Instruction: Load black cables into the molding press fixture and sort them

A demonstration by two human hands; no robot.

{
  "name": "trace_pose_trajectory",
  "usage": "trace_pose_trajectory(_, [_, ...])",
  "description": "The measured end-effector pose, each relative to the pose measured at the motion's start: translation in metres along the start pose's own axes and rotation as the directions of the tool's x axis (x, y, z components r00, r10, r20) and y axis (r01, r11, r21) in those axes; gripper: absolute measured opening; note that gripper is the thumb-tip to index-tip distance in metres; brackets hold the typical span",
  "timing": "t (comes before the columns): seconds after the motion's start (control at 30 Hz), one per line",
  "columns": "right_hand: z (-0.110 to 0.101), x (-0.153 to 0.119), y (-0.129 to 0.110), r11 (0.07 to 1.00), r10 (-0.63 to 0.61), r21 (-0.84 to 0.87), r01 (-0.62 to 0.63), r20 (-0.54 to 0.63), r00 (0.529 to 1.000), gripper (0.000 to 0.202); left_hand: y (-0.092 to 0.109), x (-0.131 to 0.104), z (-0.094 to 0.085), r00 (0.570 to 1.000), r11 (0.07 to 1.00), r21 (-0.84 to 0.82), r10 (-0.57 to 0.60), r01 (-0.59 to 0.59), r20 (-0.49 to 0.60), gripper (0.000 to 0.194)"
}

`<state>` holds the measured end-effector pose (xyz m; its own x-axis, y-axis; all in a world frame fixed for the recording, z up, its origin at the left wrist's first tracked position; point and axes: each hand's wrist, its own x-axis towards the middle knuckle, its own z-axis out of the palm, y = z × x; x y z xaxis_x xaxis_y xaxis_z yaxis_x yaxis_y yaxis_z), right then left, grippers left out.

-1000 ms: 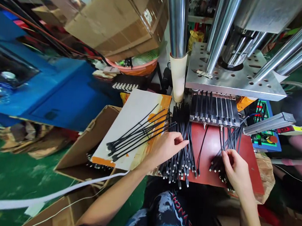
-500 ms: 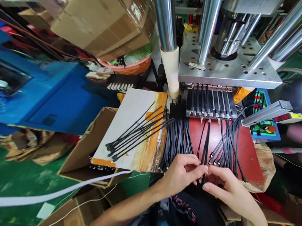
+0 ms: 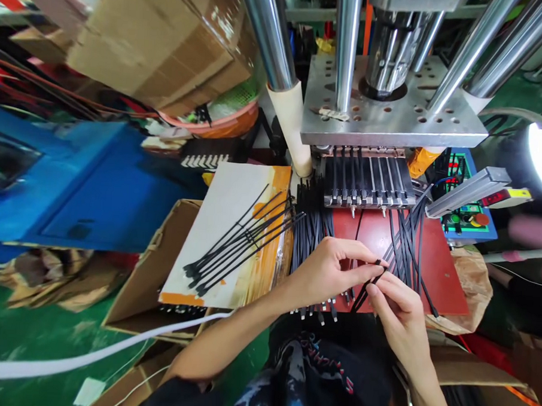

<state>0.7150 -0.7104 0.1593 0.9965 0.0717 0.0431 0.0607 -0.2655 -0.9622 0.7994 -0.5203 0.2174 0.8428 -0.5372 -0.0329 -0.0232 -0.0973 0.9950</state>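
- Above the near edge of the red bench (image 3: 448, 258), L hand (image 3: 324, 271) has thumb + index pinched shut on the held cables (image 3: 362, 295), black & thin, other fingers loosely curled.
- Just beside it, my R hand (image 3: 401, 304) is also closed, thumb + fingertips on the same cables; the tips of both hands almost meet. Can't tell exact no. of strands.
- Held cables slant down & L from my fingers, over the bench edge.
- L of the red surface: thick cable bundle (image 3: 313, 220), black, metal plugs at the near end, partly behind L hand & wrist.
- R of my hands: loose cables (image 3: 406, 248) fanned on the red, a few crossing.
- Behind, at the far edge: slotted fixture (image 3: 369, 178) w/ cables lying in some slots, under the steel plate (image 3: 391, 133) of the press.
- Far R: blue ctrl box (image 3: 470, 226) w/ green & red knobs.
- Further L: white board (image 3: 229, 192) w/ orange edges, tied cables (image 3: 240, 243) lying diag. on it, next to an open carton (image 3: 146, 275).
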Motion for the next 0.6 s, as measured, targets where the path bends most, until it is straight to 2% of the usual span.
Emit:
trace_pose_trajectory(0.1, [-0.006, -0.001, 0.003, 0.999, -0.049, -0.012, 0.049, -0.078, 0.996, 0.016, -0.002, 0.001, 0.001, 1.000, 0.999, -0.037, 0.020, -0.020, 0.015, 0.017])
trace_pose_trajectory(0.3, [-0.005, 0.006, 0.006, 0.995, -0.052, 0.077, 0.063, -0.139, 0.989, 0.011, -0.006, 0.001, -0.002, 1.000, 1.000, -0.016, 0.024, -0.025, -0.015, 0.020])
trace_pose_trajectory(0.43, [-0.002, 0.014, 0.005, 0.994, -0.077, 0.073, 0.085, -0.107, 0.991, 0.007, -0.006, 0.005, -0.004, 0.999, 1.000, 0.007, 0.011, -0.010, -0.041, 0.026])
trace_pose_trajectory(0.6, [-0.009, 0.019, 0.008, 0.993, -0.065, 0.099, 0.069, -0.044, 0.997, 0.006, -0.005, 0.008, -0.007, 1.000, 0.999, -0.037, -0.008, 0.007, -0.021, 0.022])
